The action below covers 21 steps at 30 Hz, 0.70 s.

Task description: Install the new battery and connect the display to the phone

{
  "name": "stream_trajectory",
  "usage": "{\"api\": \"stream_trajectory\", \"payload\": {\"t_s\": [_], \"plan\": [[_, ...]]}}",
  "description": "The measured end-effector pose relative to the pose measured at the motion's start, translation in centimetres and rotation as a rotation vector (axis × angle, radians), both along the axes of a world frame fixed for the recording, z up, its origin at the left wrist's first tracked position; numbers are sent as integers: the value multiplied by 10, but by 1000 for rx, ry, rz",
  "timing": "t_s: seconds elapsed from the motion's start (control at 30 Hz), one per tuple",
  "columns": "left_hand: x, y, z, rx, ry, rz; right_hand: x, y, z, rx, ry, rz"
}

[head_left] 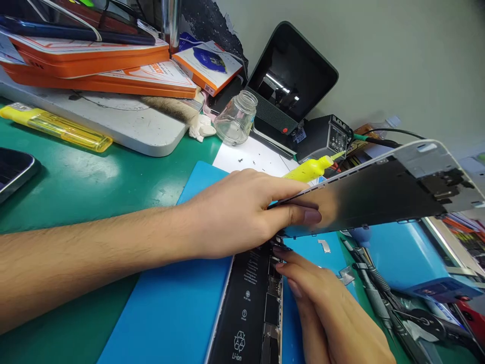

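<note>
My left hand (238, 212) reaches in from the left and grips one end of a detached phone screen (364, 194). Its thumb lies on the metal back plate, and the screen is tilted up toward the right. Below lies the opened phone body (271, 308), with a black Li-ion battery (246, 298) and metal-covered parts along its right side. My right hand (333, 308) is closed, its fingertips at the phone's far end beneath the screen edge, by a small dark part. What the fingertips pinch or press there is hidden.
A blue mat (166, 303) lies on the green table. Behind stand a glass jar (237, 119), a yellow tube (308, 169) and a dark-screened device (293, 71). Orange boxes (94, 65) are stacked at left. Cabled tools (375, 293) lie at right, near a small metal piece (324, 246).
</note>
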<state>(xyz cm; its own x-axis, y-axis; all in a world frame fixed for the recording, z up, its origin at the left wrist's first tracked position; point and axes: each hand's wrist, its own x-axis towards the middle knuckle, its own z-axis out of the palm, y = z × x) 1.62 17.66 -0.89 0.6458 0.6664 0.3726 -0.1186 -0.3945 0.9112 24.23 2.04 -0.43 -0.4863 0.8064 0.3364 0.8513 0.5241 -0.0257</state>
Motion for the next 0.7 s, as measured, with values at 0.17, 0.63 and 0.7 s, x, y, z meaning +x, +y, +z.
{"api": "stream_trajectory", "payload": {"t_s": [0.17,0.63,0.7], "plan": [[2,2,-1,-38,-41,13,-2,1,-5,80,32,-65],[3,2,-2,-29,-5,21,6,5,10,27,-88,35],[3,2,-2,-38,-13,19,5,5,11,14,-81,30]]}}
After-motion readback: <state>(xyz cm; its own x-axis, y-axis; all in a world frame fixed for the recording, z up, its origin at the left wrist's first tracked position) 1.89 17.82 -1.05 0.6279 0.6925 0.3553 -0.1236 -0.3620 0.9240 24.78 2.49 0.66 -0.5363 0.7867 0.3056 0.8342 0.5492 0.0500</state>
